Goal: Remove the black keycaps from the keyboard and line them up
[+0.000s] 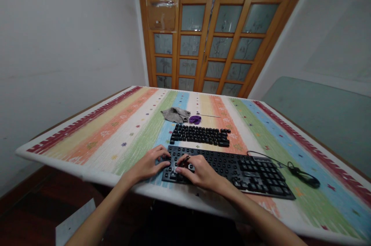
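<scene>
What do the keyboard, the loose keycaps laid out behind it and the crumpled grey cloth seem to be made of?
Keyboard: probably rigid black plastic, matte to satin, judging by its straight edges and soft highlights.
Loose keycaps: likely black plastic too, going by their uniform dark blocky shapes.
Grey cloth: fabric with a dull finish, shown by its limp folds; the fibre can't be told.

Keycaps (199,134) lie behind 1 keyboard (232,168) on the table (116,130), with what seems 1 cloth (176,114) behind them.

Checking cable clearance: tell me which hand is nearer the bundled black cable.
Right. The right hand is over the keyboard, left of the cable; the left hand is farther left, at the keyboard's edge.
</scene>
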### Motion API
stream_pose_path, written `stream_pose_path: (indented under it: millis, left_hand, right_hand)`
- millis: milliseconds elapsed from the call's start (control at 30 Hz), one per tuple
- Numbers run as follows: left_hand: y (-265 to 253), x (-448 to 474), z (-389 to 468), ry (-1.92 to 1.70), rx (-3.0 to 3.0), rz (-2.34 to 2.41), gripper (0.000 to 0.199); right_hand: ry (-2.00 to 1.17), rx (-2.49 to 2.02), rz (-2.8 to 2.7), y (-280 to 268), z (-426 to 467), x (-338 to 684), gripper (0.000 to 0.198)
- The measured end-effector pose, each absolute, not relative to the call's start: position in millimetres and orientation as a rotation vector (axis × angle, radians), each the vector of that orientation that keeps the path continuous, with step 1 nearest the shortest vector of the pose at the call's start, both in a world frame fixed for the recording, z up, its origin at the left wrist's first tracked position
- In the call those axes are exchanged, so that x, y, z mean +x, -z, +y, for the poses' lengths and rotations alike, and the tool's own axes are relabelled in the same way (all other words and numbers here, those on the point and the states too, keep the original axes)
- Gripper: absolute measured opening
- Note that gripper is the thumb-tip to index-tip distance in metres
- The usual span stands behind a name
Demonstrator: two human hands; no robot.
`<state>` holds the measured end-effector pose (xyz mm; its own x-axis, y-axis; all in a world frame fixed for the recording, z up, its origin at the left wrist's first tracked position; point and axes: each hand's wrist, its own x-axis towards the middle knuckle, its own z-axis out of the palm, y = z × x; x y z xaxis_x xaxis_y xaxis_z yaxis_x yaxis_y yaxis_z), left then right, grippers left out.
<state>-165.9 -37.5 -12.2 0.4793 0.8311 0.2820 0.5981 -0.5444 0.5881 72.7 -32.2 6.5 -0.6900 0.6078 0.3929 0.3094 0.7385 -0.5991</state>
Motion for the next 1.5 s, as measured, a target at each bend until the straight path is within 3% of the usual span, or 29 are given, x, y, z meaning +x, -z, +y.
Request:
stream_pose_path:
  millis: [400,533,700,833,1133,1500]
  left_hand:
    - [21.6,-165.6,-38.6,-0.908,2.272,1.155,0.012]
    - [21.3,-164.6,-38.7,-0.910,2.267,1.160,0.012]
    - [21.7,-164.6,-37.7,-0.881,2.272,1.177,0.013]
    - [15.7,-165.2,-39.7,-0.894,2.273,1.175,0.015]
    - [-3.5,-155.0,-46.0,-0.886,2.182,1.063,0.023]
    - [-14.4,-137.5,-37.1,-0.902,2.108,1.025,0.018]
  right_hand:
    - [-0.291,-0.764,-2.725,-26.3,-43.5,41.6,0.017]
    - [-0.513,-0.816,-2.599,-26.3,-20.4,42.7,0.017]
    - [-1.186,-0.918,-2.306,-15.3,4.7,46.0,0.024]
    - [-1.354,-0.851,-2.165,-14.3,8.9,50.5,0.028]
    - [-1.049,-0.774,-2.221,-42.3,-0.7,76.4,0.023]
    - [-0.728,-0.645,-2.356,-48.2,-9.6,91.0,0.018]
